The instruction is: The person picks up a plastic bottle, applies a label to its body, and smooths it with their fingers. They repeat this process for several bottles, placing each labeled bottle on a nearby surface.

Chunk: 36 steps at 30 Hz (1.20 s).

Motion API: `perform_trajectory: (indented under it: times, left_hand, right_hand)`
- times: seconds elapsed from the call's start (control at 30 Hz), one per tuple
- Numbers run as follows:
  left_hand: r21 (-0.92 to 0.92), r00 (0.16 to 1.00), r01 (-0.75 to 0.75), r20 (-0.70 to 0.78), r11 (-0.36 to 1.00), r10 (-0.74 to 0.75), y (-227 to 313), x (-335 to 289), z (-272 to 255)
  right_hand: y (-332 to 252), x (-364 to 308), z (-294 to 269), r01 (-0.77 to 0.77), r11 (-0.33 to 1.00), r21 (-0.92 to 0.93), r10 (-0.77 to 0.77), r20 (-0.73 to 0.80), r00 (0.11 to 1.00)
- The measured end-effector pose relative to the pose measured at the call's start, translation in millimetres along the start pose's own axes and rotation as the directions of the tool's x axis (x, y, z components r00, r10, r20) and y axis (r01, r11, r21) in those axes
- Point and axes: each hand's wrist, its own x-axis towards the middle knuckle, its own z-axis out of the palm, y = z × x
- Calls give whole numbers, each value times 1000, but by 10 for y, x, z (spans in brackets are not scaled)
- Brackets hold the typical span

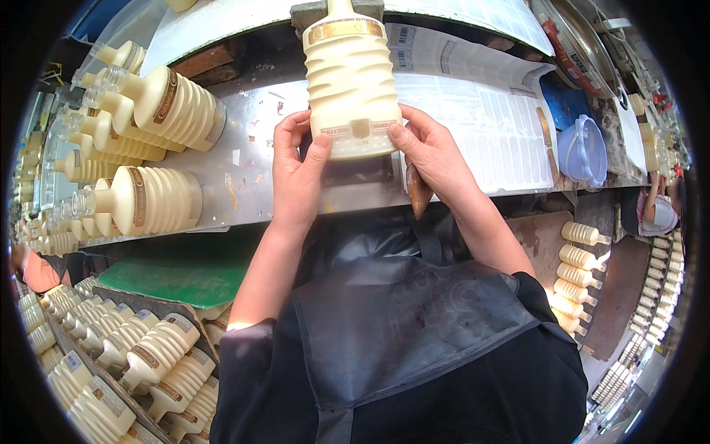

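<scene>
you've got the ribbed cream bottle (352,78) lying on the metal bench (251,159), neck pointing away from you, base end toward you. left hand (298,177) is closed on the bottle's lower left corner, thumb pressing the label strip (360,128) near the base. right hand (433,152) grips the lower right corner, thumb on the same strip, and a brown tapered tool (418,194) sticks out below that palm.

looks like the labelling step: strip is on, you're smoothing it down. next move calls for even thumb pressure outward to both ends so the strip sits flat across the ribs, no lifted edges.

finished-looking bottles (159,107) lie stacked at your left on the bench, more in the crate (111,348) below. white sheets (481,126) lie just to the right.
</scene>
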Motion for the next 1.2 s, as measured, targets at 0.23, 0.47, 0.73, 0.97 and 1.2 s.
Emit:
perform_trajectory:
  times: [0.23,0.47,0.73,0.97,1.2]
  left_hand:
    - [-14,1000,9,-13,1000,-10,1,-2,11]
    - [-65,999,26,-27,998,-28,12,-11,44]
    - [-75,999,30,-34,997,-33,24,-20,74]
    - [-67,999,17,-46,998,-21,-12,-17,79]
    - [-89,999,14,-35,996,-17,-26,-12,67]
  right_hand:
    - [-46,0,12,-9,1000,7,9,10,1000]
    - [-43,-3,7,2,999,36,-2,0,1000]
    - [3,22,24,-2,1000,-15,2,-11,1000]
    - [-39,25,3,-12,1000,2,12,-14,1000]
    - [34,22,-10,6,999,-37,-8,-33,999]
